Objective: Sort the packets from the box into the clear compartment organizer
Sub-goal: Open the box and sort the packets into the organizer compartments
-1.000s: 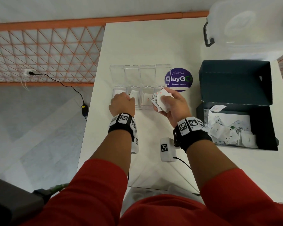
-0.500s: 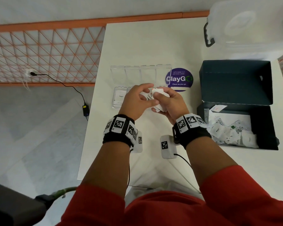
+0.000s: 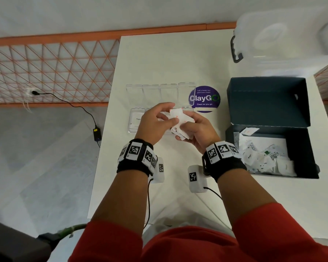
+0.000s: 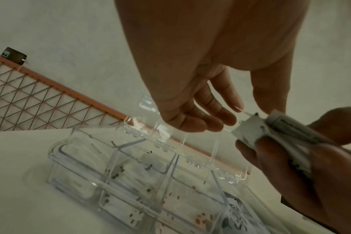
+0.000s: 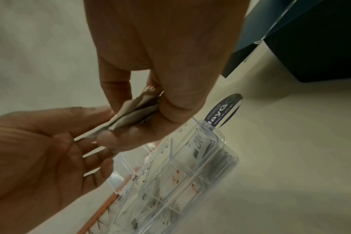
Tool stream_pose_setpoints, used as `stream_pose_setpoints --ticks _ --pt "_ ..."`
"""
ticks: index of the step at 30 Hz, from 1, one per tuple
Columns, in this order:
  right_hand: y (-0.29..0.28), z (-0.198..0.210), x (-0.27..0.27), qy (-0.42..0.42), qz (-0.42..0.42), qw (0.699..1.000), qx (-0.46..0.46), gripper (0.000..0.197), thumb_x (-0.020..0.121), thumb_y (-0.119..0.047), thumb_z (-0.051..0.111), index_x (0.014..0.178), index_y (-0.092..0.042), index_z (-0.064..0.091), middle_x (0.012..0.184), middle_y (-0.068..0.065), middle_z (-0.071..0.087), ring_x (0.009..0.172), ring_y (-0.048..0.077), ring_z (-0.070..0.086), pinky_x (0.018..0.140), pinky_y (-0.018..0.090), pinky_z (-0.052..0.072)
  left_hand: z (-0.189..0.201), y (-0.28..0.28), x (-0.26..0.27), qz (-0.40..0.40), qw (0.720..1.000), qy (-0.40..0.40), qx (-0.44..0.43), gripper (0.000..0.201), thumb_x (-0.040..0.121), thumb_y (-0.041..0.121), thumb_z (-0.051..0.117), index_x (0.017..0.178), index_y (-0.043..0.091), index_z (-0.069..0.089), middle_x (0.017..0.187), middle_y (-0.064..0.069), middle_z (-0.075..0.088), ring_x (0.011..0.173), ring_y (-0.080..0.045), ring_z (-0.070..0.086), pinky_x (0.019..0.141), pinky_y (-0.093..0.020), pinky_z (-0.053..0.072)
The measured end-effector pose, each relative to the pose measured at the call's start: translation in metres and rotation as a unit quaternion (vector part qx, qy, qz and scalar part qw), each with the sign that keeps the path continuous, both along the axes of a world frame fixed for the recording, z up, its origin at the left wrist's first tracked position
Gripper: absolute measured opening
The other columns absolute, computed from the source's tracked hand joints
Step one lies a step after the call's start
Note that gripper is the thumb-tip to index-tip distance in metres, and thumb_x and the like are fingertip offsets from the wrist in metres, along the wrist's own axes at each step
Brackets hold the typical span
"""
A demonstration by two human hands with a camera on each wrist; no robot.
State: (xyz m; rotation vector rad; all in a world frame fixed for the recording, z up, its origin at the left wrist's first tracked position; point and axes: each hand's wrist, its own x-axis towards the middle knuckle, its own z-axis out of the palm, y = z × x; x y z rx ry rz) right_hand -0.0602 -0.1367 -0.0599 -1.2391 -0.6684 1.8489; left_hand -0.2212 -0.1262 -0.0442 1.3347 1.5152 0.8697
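right hand (image 3: pixel 196 132) gripping packets (image 3: pixel 180 120), left hand (image 3: pixel 155 123) seemingly pinching one, above organizer (image 3: pixel 134 120)

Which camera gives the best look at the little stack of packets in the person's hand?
The head view: the stack of packets faces up, red marks visible, held by the right hand. The left wrist view shows only its end; the right wrist view shows only edges.

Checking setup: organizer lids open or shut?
Open. The organizer lids are flipped back flat behind the compartments, and packets show inside.
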Motion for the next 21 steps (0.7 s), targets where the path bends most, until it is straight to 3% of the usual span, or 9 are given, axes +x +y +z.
stream_pose_setpoints --ticks 5,10,13,17,21 --pt "0.002 0.001 -0.001 -0.063 0.019 0.998 0.019 0.035 0.083 0.013 0.057 0.102 -0.012 0.070 0.089 0.009 0.069 0.074 0.024 0.070 0.057 0.033 0.058 0.007 0.009 -0.003 -0.020 1.000 0.018 0.009 0.036 0.077 0.015 0.076 0.104 0.037 0.066 0.094 0.019 0.069 0.071 -0.002 0.054 0.071 -0.012 0.048" --pt "0.007 -0.002 0.002 -0.069 -0.075 0.994 0.039 0.033 0.085 0.012 0.056 0.098 -0.014 0.070 0.083 0.004 0.071 0.071 0.021 0.069 0.056 0.034 0.057 0.012 0.015 -0.012 -0.090 0.993 0.017 -0.070 0.038 0.076 0.003 0.067 0.097 0.035 0.067 0.070 0.014 0.060 0.064 -0.003 0.057 0.061 -0.015 0.047" --pt "0.010 -0.002 0.003 -0.075 -0.085 0.993 0.044 0.032 0.084 0.009 0.058 0.100 -0.015 0.070 0.087 0.006 0.070 0.075 0.023 0.069 0.057 0.034 0.056 0.012 0.014 -0.010 -0.128 0.985 0.016 -0.114 0.039 0.076 0.001 0.067 0.097 0.034 0.067 0.083 0.016 0.070 0.072 -0.003 0.064 0.058 -0.016 0.048" --pt "0.011 -0.003 0.012 -0.062 -0.134 0.989 0.023 0.029 0.085 0.008 0.058 0.102 -0.013 0.069 0.098 0.014 0.070 0.082 0.027 0.071 0.058 0.032 0.055 0.011 0.016 -0.017 -0.090 0.988 0.004 -0.124 0.041 0.083 -0.002 0.062 0.106 0.033 0.065 0.087 0.005 0.071 0.064 -0.002 0.065 0.061 -0.017 0.052" --pt "0.011 -0.004 0.022 -0.052 -0.164 0.985 0.004 0.030 0.086 0.007 0.060 0.104 -0.015 0.068 0.105 0.013 0.068 0.084 0.026 0.073 0.063 0.033 0.059 0.007 0.023 -0.021 -0.006 0.996 0.031 -0.084 0.036 0.083 -0.004 0.057 0.107 0.023 0.063 0.089 -0.007 0.064 0.060 -0.007 0.068 0.056 -0.017 0.053"
